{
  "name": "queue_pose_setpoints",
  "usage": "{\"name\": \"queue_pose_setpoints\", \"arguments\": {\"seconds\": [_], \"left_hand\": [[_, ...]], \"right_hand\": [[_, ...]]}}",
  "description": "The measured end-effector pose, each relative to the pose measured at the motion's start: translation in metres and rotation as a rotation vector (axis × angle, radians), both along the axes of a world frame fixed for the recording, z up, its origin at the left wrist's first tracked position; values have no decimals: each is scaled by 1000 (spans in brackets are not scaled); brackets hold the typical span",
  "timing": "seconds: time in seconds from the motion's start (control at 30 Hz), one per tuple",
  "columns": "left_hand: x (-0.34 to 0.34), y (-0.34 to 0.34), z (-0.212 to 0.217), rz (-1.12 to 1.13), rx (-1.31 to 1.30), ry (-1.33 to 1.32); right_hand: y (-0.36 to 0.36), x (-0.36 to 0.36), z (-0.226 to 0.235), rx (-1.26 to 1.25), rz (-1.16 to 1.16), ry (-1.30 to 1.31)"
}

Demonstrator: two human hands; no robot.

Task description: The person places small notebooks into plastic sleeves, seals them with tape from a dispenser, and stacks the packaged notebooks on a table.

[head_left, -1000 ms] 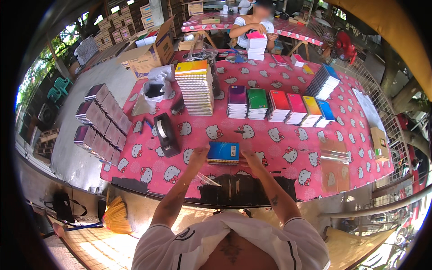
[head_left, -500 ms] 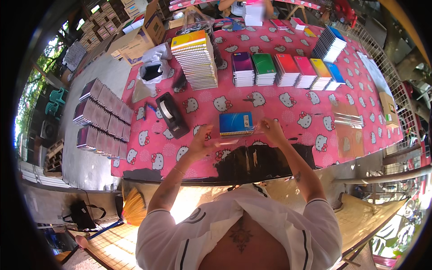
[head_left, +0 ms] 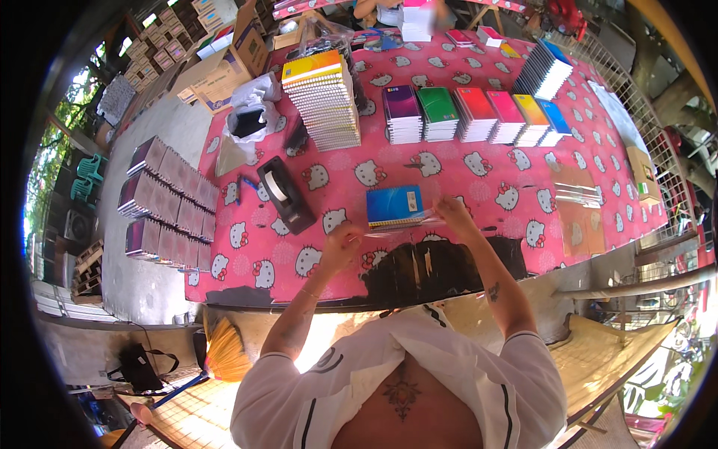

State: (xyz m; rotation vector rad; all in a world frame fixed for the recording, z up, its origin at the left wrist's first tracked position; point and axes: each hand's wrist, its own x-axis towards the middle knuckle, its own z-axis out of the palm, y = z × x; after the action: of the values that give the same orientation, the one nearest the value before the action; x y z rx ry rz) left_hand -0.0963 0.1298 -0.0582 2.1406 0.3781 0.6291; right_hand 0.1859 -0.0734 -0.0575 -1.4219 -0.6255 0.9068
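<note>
A blue spiral notebook (head_left: 394, 206), apparently on top of a small stack, lies before me on the pink cloth. Clear plastic film (head_left: 400, 229) shows around it and along its near edge. My left hand (head_left: 344, 243) is closed at the near left corner, with a pinch on the film's edge. At the notebook's right side, my right hand (head_left: 452, 212) has its fingers pinched on the film too. How far the film wraps the notebook is hard to see.
A black tape dispenser (head_left: 286, 196) stands left of the notebook. Beyond are a tall yellow notebook stack (head_left: 321, 101) and a row of coloured stacks (head_left: 456, 116). Purple notebook stacks (head_left: 168, 206) sit at the left. Clear plastic sleeves (head_left: 577, 196) lie right. Another person's hand (head_left: 366, 9) shows at the back.
My left hand has moved slightly toward me, and its spread fingers have closed on the film. My right hand stays by the notebook's right side. The view has shifted a little.
</note>
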Motion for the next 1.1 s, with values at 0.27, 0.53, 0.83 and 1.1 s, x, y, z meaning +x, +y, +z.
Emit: {"name": "queue_pose_setpoints", "arguments": {"seconds": [0.27, 0.53, 0.83, 1.1], "left_hand": [[55, 23, 5, 291, -953, 247], [49, 27, 6, 220, -1099, 240], [11, -46, 26, 225, 571, 96], [27, 36, -12, 245, -783, 28]], "right_hand": [[14, -3, 13, -222, 157, 132], [14, -6, 15, -250, 105, 136], [5, 31, -44, -29, 0, -170], [18, -119, 35, -65, -126, -1380]]}}
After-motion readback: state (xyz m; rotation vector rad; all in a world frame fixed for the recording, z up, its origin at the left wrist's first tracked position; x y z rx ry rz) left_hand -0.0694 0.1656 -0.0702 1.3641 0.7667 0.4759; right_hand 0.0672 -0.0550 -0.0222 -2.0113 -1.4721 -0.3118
